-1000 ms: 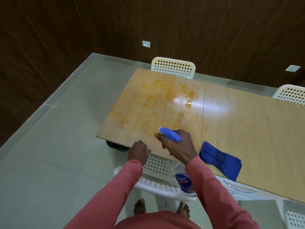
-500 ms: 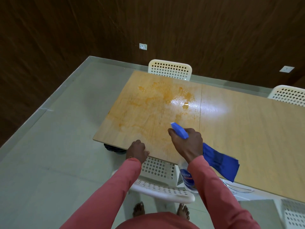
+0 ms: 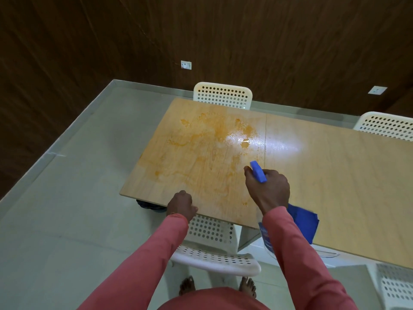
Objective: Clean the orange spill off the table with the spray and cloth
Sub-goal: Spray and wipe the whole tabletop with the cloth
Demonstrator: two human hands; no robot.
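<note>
Right hand (image 3: 267, 190) wrapped round the neck of the spray bottle (image 3: 258, 171), fingers curled on it, blue nozzle poking out past the knuckles and aimed toward the far-left part of the worktop (image 3: 335, 175). Bottle's lower body with its blue label visible below the wrist, hanging past the near edge of the worktop, mostly hidden by the pink sleeve (image 3: 297, 253).

Left hand (image 3: 181, 205) at the near edge of the worktop, fingers curled into a loose fist, knuckles up — cannot tell whether gripping the edge or merely resting against it.

Orange spill (image 3: 207, 151) smeared wide across the left panel of the wooden worktop, from near the far edge down almost to the near edge, densest toward the middle and far side. Wet, shiny patch at its right margin, close to the seam between the two panels, catching a bright glare.

Blue cloth (image 3: 306, 222) lying crumpled on the right panel near the front edge, just beside the right wrist and partly covered by the forearm — well apart from the bulk of the spill.

White perforated chair (image 3: 214, 249) tucked under the near edge between the two arms; another white chair (image 3: 222, 95) at the far side, a third (image 3: 386, 126) at the far right. Bare feet (image 3: 187, 286) on pale floor below.
</note>
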